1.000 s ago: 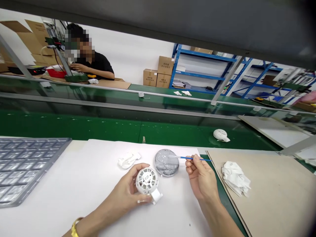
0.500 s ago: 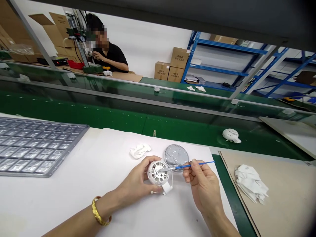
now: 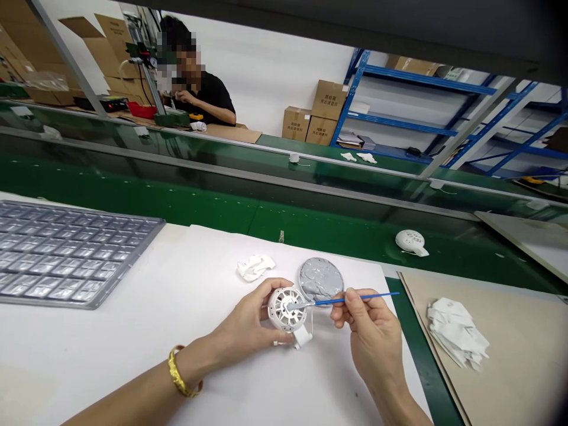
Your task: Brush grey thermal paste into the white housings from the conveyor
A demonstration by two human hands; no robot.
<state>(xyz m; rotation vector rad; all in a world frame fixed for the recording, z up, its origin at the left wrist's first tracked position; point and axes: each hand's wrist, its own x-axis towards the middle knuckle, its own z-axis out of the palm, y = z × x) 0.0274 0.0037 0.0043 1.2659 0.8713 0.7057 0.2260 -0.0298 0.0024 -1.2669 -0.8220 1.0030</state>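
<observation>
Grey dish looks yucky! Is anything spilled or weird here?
The grey paste looks odd because it's lumpy and unevenly smeared, but it seems to stay inside the round dish, so it doesn't look spilled. The white wipe beside it is crumpled.

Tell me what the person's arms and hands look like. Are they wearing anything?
The left hand and right hand are bare, with no gloves, and no sleeves show on the forearms. A chunky gold bracelet circles the left wrist.

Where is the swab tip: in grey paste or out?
Out: the blue swab reaches the white housing in the left hand, off the grey paste.
</observation>
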